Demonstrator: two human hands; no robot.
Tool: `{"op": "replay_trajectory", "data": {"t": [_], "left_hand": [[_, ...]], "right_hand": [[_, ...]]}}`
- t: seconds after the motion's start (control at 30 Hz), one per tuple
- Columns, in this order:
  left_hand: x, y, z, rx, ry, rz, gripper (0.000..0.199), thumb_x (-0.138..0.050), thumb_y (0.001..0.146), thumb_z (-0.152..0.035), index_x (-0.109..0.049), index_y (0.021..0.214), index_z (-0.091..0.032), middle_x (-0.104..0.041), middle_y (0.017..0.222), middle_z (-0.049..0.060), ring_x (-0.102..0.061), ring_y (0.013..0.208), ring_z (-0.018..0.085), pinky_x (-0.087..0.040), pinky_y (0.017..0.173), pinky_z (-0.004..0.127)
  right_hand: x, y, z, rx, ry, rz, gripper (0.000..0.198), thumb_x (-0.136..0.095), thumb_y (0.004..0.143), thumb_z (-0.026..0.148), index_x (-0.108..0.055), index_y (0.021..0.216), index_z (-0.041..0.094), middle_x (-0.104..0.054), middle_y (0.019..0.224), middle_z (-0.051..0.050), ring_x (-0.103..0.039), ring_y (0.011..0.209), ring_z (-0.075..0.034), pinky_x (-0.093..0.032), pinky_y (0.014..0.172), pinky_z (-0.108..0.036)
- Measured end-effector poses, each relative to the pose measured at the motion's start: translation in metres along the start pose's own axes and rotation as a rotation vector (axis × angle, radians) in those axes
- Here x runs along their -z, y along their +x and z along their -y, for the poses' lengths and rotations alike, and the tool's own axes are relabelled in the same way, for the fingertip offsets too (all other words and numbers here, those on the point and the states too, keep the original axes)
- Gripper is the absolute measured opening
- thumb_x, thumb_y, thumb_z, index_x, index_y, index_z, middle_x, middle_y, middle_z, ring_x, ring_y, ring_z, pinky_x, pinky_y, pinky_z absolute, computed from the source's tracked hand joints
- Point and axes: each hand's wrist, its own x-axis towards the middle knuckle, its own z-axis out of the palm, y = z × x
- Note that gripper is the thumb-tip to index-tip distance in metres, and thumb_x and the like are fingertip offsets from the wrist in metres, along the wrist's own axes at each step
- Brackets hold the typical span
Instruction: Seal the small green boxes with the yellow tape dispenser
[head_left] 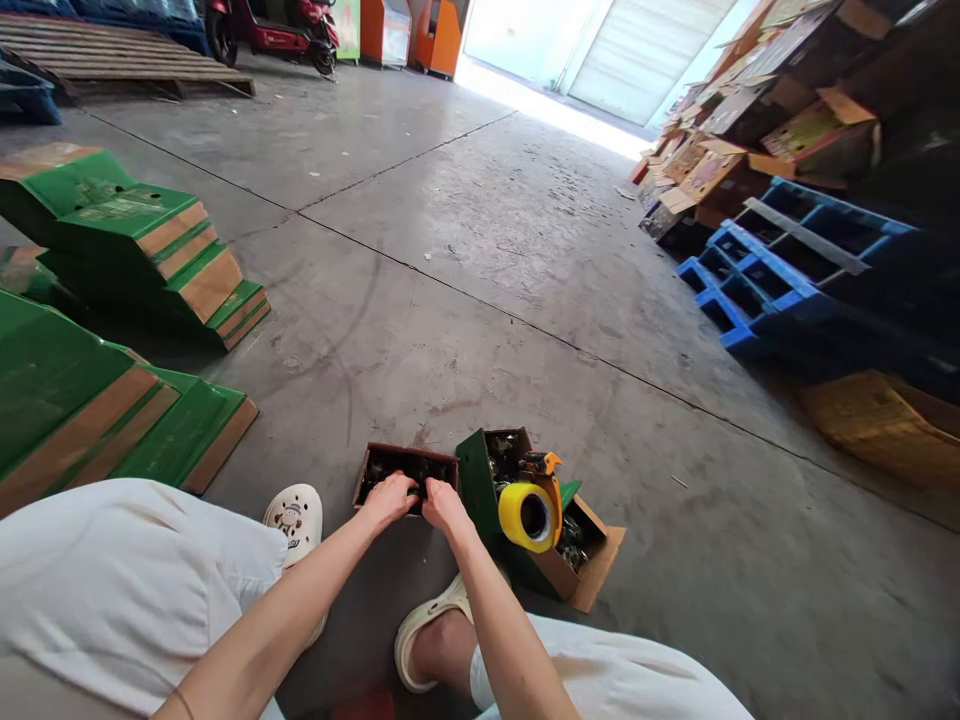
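- Two small open boxes sit low in the centre of the frame: a brown box [406, 473] filled with small dark items too small to make out, and just to its right a green box [525, 520] with its flaps folded out.
- One tape dispenser [534, 505] with a yellow roll rests on top of the green box.
- Two hands meet at the near edge of the brown box. The left hand [388, 498] has its fingers curled down into the box, touching the contents; what it pinches, if anything, I cannot tell.
- The right hand [444, 503] lies just beside it, fingers bent over the same edge; its grip is likewise unclear.
- Two pale clogs show below the hands, the left clog [294, 520] and the right clog [431, 625].
- Two stacks of flat green cartons [127, 230] lie at the left of the frame.
- The concrete floor [480, 260] is grey and seamed. Blue pallets [780, 270] and heaped cardboard fill the upper right; a red scooter [274, 25] stands at the upper left, near a bright doorway.
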Motion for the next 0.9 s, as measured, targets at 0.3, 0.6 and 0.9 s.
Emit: {"op": "replay_trajectory", "data": {"t": [0.3,0.6,0.9], "left_hand": [[0.062,0.004,0.015,0.029,-0.066,-0.009,0.048,-0.062,0.088,-0.016,-0.073,0.133,-0.026,-0.081,0.117,0.004,-0.077,0.103,0.020,-0.057,0.093,0.027],[0.069,-0.033,0.019,0.269,0.155,-0.351,0.093,-0.071,0.086,-0.017,-0.027,0.168,-0.025,-0.045,0.162,0.022,-0.053,0.143,0.039,-0.048,0.110,0.043],[0.059,-0.022,-0.005,0.174,0.214,-0.208,0.033,-0.040,0.107,-0.017,-0.062,0.132,-0.016,-0.071,0.127,0.019,-0.069,0.122,0.029,-0.053,0.102,0.037]], "right_hand": [[-0.002,0.001,0.004,0.041,0.095,-0.015,0.039,-0.072,0.095,0.029,-0.074,0.132,0.017,-0.071,0.128,-0.015,-0.070,0.118,-0.025,-0.050,0.095,-0.028],[0.010,-0.004,0.003,0.011,0.081,-0.118,0.019,-0.065,0.100,0.023,-0.078,0.113,0.022,-0.078,0.119,-0.008,-0.071,0.114,-0.021,-0.048,0.090,-0.024],[0.012,0.000,0.019,0.080,-0.012,-0.086,0.030,-0.050,0.104,0.015,-0.077,0.111,0.026,-0.076,0.123,-0.008,-0.068,0.124,-0.021,-0.047,0.097,-0.025]]}}
